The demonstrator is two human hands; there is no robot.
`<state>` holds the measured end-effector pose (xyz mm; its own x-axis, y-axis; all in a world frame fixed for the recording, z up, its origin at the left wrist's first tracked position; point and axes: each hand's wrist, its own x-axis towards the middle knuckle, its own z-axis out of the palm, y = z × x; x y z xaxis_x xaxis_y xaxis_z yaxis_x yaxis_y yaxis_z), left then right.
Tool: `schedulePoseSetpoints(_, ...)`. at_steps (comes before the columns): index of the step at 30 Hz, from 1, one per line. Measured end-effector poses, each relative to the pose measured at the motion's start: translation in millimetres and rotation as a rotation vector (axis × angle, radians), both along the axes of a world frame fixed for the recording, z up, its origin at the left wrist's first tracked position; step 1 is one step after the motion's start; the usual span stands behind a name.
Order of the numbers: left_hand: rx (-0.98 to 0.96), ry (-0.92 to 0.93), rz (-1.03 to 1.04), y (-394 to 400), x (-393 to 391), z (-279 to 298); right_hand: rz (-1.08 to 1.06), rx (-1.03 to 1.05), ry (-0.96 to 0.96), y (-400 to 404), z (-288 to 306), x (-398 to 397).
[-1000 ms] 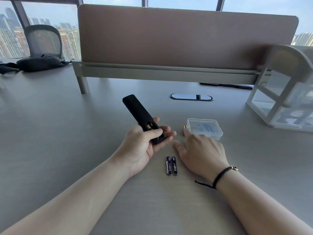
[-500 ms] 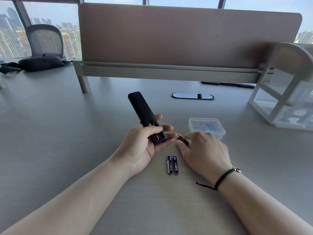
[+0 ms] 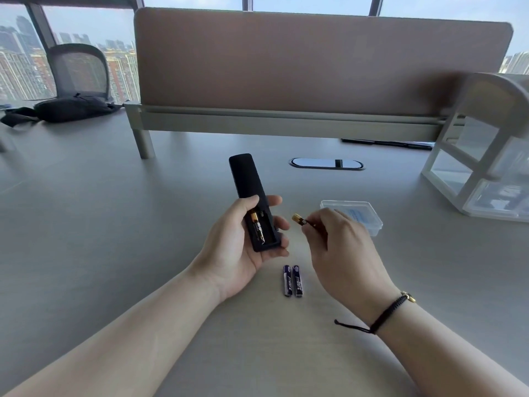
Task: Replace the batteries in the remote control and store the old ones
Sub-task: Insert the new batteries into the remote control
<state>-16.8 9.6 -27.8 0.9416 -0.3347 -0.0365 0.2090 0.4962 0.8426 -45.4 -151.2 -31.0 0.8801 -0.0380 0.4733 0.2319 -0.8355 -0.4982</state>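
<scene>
Black remote control [image 3: 248,190], compartment open, one battery [image 3: 257,227] inside

Matt black plastic remote [image 3: 245,179], glossy clear plastic box [image 3: 369,216], smooth matt desk [image 3: 114,224].

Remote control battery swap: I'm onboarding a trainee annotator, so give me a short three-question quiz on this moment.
1. True or false: the battery bay of the remote control is empty.
2. What does the right hand hold? A) a purple battery B) a gold-and-black battery C) the clear plastic box
3. Fill in: the two purple batteries lie side by side on the ____, between the hands.

Key
1. False: one gold-and-black battery sits in the bay, with the slot beside it empty; the left hand holds the remote.
2. B: the loose battery; the clear plastic box stays on the desk.
3. desk
</scene>
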Motion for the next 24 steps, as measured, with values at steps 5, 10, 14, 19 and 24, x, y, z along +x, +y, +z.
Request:
schedulePoseSetpoints(5, 0.054, -0.039, -0.013, 0.2, 0.0, -1.5, 0.162, 0.049, 0.045, 4.8, 4.4, -7.0)
schedulePoseSetpoints(10, 0.084, -0.050, -0.018, 0.5, -1.6, -0.9, 0.246, 0.066, 0.013, 6.8, 2.7, -10.1)
schedulePoseSetpoints(14, 0.107, -0.042, -0.014, -0.6, -1.2, -0.6, 0.232, 0.177, -0.042, 5.9, 1.3, -8.4)
schedulePoseSetpoints(19, 0.106, -0.047, -0.017, -0.4, 0.0, -1.9, 0.240, 0.259, -0.145, 7.1, 5.5, -10.7)
schedulePoseSetpoints(24, 0.096, -0.016, 0.008, -1.5, -0.2, -2.6, 0.252, 0.348, -0.220, 12.4, 8.4, -17.9)
